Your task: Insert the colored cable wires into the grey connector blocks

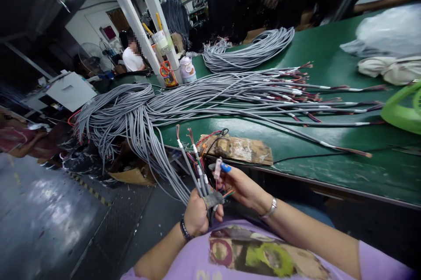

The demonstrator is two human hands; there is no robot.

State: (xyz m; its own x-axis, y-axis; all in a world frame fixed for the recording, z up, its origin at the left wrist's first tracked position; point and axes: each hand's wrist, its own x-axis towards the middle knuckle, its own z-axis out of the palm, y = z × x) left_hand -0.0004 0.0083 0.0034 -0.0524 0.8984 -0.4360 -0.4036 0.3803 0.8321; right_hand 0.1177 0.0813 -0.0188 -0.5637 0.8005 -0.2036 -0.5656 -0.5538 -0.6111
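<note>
Many grey cables (115,100) heap at left; one left hand (196,213) closes tightly round one bundle (190,168) before the table (315,170). One right hand (240,186), fingers bent, nears its wires (228,193); whether gripping any, I cannot tell. One cardboard piece (246,150) lies beyond.

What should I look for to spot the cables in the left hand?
Start at the long green table, then drop to its near edge. There a left hand with a dark bracelet grips a few grey cables. Their coloured wire ends point toward the top of the view, unlike the cables lying on the table, which mostly end rightward.
</note>
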